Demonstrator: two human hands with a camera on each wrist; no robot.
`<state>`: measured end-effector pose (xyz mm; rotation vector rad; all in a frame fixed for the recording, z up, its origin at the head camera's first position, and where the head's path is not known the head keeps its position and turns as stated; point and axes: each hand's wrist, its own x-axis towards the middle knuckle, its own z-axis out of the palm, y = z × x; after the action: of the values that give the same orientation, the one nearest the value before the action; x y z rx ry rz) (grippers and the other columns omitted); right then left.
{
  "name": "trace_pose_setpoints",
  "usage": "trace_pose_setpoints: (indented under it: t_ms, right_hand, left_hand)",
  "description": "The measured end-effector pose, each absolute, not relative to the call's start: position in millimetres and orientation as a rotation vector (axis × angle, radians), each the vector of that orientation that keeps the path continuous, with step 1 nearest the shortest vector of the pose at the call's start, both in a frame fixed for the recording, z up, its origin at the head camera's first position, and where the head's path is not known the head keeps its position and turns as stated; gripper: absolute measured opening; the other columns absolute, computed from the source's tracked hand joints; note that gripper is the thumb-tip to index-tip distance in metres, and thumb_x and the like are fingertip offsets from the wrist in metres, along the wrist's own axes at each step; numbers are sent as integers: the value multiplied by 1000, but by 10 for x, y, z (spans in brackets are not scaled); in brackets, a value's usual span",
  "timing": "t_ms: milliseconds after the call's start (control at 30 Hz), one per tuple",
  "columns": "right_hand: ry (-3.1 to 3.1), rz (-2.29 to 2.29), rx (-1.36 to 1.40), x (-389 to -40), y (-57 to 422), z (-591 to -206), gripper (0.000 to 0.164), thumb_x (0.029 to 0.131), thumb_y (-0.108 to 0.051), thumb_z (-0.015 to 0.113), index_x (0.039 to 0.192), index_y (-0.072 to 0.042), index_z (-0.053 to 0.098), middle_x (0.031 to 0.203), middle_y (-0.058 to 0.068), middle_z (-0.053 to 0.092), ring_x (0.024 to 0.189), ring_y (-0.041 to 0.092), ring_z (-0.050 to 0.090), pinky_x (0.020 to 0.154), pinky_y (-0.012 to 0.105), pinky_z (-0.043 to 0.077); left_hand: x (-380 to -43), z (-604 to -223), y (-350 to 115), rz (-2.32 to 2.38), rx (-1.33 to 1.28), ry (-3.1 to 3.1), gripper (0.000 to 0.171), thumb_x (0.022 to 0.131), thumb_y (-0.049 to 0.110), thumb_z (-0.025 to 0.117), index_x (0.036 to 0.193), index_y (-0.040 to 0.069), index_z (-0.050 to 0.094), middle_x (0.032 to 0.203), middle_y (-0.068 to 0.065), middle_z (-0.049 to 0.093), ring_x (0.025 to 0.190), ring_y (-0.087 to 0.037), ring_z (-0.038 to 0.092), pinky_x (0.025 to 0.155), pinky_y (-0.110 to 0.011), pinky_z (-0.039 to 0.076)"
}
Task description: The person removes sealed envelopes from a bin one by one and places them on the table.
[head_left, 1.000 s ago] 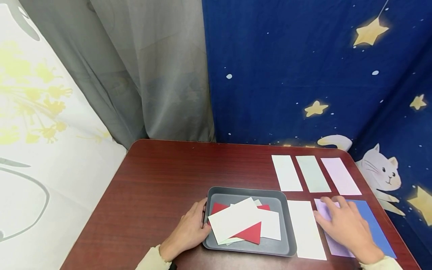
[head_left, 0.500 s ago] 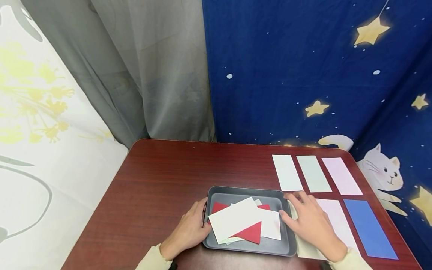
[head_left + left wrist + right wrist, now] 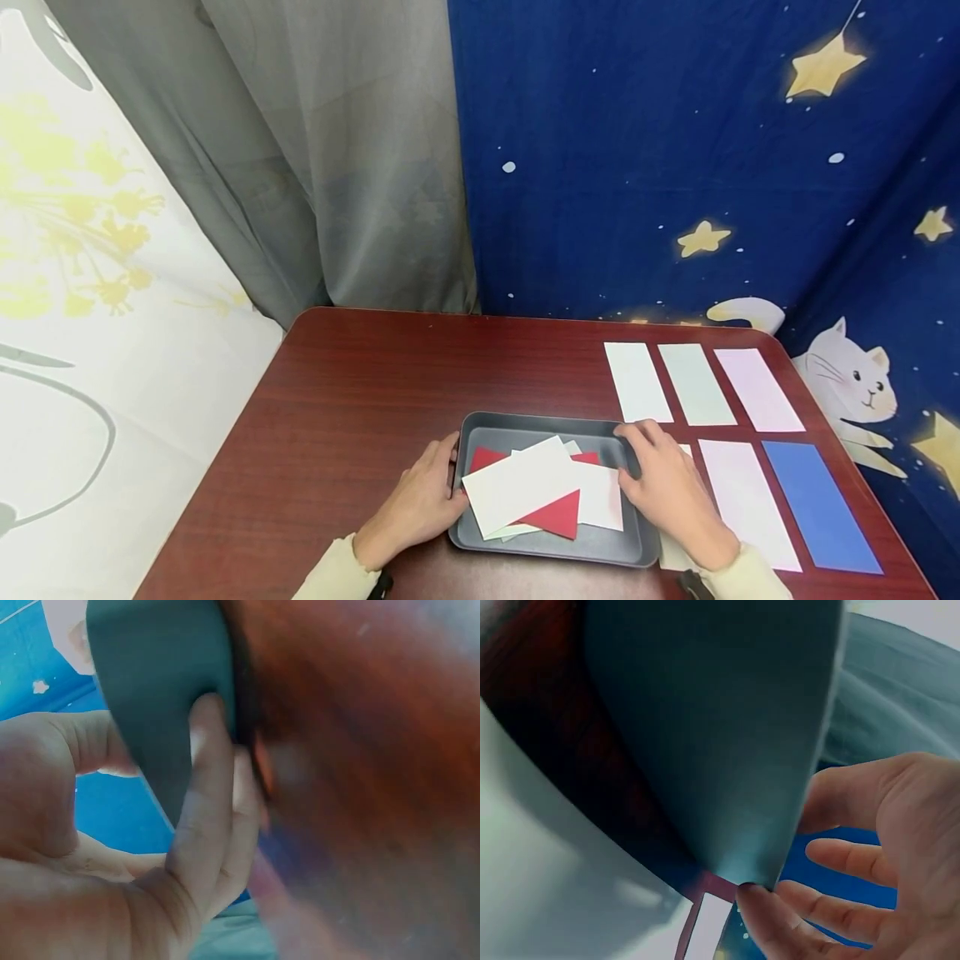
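grey and smooth, a rectangular tray (image 3: 555, 557) with rounded corners sits, in the head view, on the reddish wood-grain table (image 3: 360, 392), its long axis running left to right. inside, flat paper cards (image 3: 602, 502) overlap at angles, a white card (image 3: 517, 487) slanting over a red card (image 3: 561, 517). left hand (image 3: 420, 504) and right hand (image 3: 667, 487), well apart, grip opposite ends. the left wrist view shows fingers (image 3: 206, 802) against the curved outer wall (image 3: 142, 675); the right wrist view, a fingertip (image 3: 757, 904) at the rim.
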<state>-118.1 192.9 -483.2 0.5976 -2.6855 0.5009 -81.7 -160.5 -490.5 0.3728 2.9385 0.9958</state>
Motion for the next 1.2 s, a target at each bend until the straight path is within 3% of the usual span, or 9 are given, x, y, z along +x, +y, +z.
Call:
trace_pose_setpoints:
  t_ms: [100, 200, 333, 400, 533, 800, 967, 1200]
  right_hand:
    - [-2677, 510, 605, -1200, 1948, -4851, 53, 64, -4, 79, 115, -9, 64, 103, 5, 59, 76, 23, 60, 59, 42, 45]
    - [-2675, 523, 605, -1209, 1961, -4862, 55, 63, 4, 75, 115, -9, 64, 105, 5, 58, 68, 18, 56, 56, 38, 43]
    - [-2674, 533, 603, -1213, 1969, -4860, 58, 62, 11, 71, 116, -7, 64, 105, 5, 57, 63, 14, 51, 53, 34, 41]
    - [-2681, 538, 598, -1212, 1973, -4863, 58, 62, 12, 71, 116, -7, 64, 106, 5, 57, 63, 14, 50, 53, 33, 41]
    - [-2688, 540, 590, -1217, 1979, -4873, 59, 62, 12, 71, 117, -8, 64, 106, 4, 57, 62, 14, 50, 52, 33, 41]
    - [-2646, 545, 601, -1244, 1975, -4894, 58, 60, 11, 69, 115, -8, 64, 106, 3, 57, 64, 16, 55, 53, 37, 45]
    - [-2666, 552, 596, -1226, 1956, -4906, 57, 61, 12, 68, 115, -9, 65, 106, 3, 56, 63, 14, 54, 52, 33, 43]
    - [-2688, 565, 578, -1219, 1945, -4906, 56, 63, 12, 68, 115, -10, 64, 107, 4, 56, 63, 14, 54, 51, 31, 40]
  left_hand:
    - [-863, -4821, -1596, 942, 359, 2994, 73, 82, 19, 69, 145, -3, 40, 118, -5, 54, 77, -2, 57, 72, -36, 46]
    - [-924, -4721, -1556, 809, 379, 3120, 71, 82, 24, 70, 143, 0, 45, 120, -7, 53, 90, -15, 58, 70, -39, 48]
    - [-1018, -4586, -1451, 633, 537, 3256, 63, 81, 28, 71, 137, 3, 54, 120, -8, 52, 102, -26, 52, 69, -39, 50]
    - [-1066, -4536, -1380, 565, 671, 3269, 60, 81, 28, 72, 134, 3, 57, 120, -9, 52, 104, -27, 50, 76, -38, 50]
    - [-1134, -4496, -1197, 413, 915, 3216, 57, 80, 32, 75, 128, 5, 60, 117, -10, 53, 103, -27, 51, 89, -37, 45]
    - [-1135, -4587, -842, 185, 1070, 2983, 69, 80, 46, 76, 135, 11, 54, 123, -6, 51, 110, -23, 51, 80, -29, 50]
    - [-1110, -4657, -722, -30, 1083, 2891, 82, 77, 54, 78, 141, 12, 49, 130, -9, 50, 116, -24, 50, 82, -27, 50]
    - [-1105, -4704, -658, -82, 1085, 2849, 88, 73, 52, 83, 141, 12, 43, 120, -11, 54, 106, -25, 53, 78, -27, 52]
